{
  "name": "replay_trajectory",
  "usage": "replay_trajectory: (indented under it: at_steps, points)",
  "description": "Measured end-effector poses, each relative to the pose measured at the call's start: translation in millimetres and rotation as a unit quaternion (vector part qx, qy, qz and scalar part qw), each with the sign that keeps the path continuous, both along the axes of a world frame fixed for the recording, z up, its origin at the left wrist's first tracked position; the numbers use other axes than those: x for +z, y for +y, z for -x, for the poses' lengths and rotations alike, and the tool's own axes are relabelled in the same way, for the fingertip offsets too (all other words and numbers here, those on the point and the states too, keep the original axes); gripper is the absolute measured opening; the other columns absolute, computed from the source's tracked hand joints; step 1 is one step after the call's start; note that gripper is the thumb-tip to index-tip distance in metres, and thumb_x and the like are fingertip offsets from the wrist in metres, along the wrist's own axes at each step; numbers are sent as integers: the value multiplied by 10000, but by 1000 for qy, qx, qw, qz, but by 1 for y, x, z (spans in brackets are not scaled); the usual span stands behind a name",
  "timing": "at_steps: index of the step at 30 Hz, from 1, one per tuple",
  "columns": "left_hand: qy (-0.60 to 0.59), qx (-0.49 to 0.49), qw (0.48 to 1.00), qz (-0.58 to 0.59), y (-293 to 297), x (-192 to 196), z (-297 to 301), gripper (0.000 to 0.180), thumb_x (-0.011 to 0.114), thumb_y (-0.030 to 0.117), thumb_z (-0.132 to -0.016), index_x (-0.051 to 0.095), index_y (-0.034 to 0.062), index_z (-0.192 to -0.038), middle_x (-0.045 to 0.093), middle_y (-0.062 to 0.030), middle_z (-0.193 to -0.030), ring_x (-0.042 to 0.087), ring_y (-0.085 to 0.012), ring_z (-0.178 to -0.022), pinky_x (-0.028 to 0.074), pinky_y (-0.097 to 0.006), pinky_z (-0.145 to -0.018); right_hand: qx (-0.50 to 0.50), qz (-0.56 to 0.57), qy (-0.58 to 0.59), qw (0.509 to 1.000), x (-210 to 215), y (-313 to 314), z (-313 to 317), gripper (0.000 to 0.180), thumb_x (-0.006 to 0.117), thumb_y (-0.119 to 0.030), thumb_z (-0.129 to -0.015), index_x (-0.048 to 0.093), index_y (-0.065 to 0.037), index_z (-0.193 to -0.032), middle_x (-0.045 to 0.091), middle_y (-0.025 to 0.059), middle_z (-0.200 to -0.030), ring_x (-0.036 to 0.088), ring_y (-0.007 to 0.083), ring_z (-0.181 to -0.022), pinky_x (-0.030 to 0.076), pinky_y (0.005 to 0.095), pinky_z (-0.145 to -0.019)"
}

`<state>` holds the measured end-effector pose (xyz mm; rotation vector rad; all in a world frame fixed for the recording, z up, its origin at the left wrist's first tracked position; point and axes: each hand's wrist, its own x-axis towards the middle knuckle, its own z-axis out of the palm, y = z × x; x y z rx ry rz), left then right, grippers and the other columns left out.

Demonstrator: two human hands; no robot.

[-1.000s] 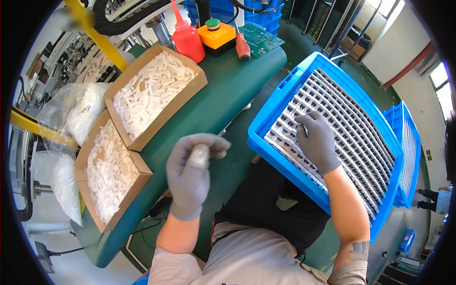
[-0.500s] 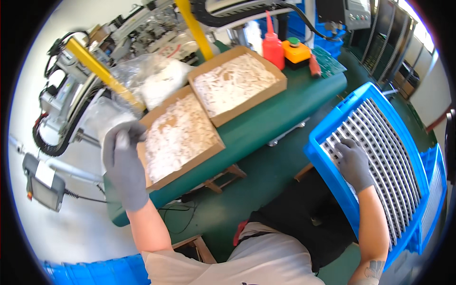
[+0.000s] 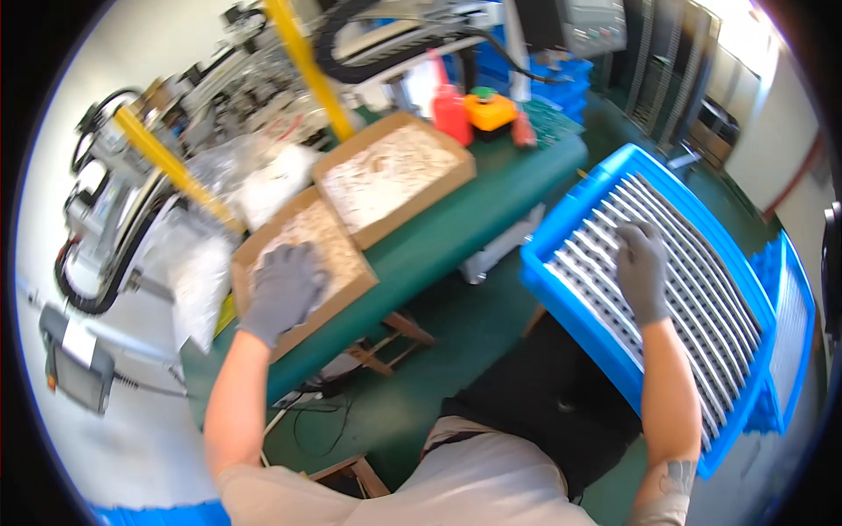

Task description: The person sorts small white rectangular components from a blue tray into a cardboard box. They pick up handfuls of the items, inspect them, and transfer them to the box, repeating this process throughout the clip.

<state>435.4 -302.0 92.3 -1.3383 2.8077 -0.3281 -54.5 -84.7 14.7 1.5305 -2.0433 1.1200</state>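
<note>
My left hand [image 3: 285,289], in a grey glove, lies flat over the near cardboard box [image 3: 342,302], its fingers a little apart on the small white pieces [image 3: 320,230] heaped there. Motion blurs it slightly. On the right, a blue crate [image 3: 574,298] sits tilted, filled with rows of white strips [image 3: 702,307] with dark gaps between them. My right hand [image 3: 645,267], gloved in grey too, rests on these rows with its fingers curled together. Whatever its fingertips may hold is hidden beneath them.
Behind the near box stands a second cardboard box [image 3: 456,180] of white pieces on the green table [image 3: 438,254]. A red bottle [image 3: 452,116] and a yellow button box [image 3: 491,112] are at the back. Clear plastic bags [image 3: 200,280] lie left. Another blue crate [image 3: 794,342] leans at right.
My left hand has moved from beside the plastic bag down and right onto the near box's pieces. My right hand has shifted slightly up along the crate's rows. The whole view has turned a little.
</note>
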Motion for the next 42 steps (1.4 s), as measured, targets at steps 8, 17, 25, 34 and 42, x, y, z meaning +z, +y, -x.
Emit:
replay_trajectory:
  at_steps: [8,17,25,34,42]
  points:
    - [173,11,983,-62,-20,-12,-4,222,577,254,-998,569,37,-1041,631,-214,-1057,610,-415,-997,492,-474,-866,-29,16,-57,998,-5,5,31,145,630,-60,-841,750,-51,-922,713,152,-1008,679,348,-946,546,436,-849]
    - [184,-39,982,8,-38,-14,-28,161,614,177,-989,561,31,-1033,649,-228,-963,632,-428,-917,501,-478,-791,-26,22,-66,997,-1,9,32,155,624,-77,-852,763,-47,-914,717,138,-993,673,345,-966,542,442,-880]
    - [358,114,919,-119,-31,15,-21,195,601,145,-1000,651,-2,-1117,672,-96,-839,577,-134,-615,472,-321,-577,-12,-15,-87,996,1,11,38,187,600,-97,-866,768,-43,-931,705,162,-1029,680,360,-970,540,467,-899]
    - [472,175,860,-84,-49,12,-55,289,571,274,-1014,680,10,-969,545,-31,-632,493,-130,-520,405,-323,-498,9,-14,-82,996,-20,8,42,156,643,-90,-853,765,-77,-950,705,168,-972,683,375,-899,551,452,-812]
    - [833,-15,276,-480,32,33,66,306,536,381,-1068,585,81,-1099,410,51,-690,318,-40,-492,252,-187,-367,34,-3,-74,997,5,10,12,139,615,-7,-845,728,-15,-924,705,159,-941,692,342,-875,554,421,-801]
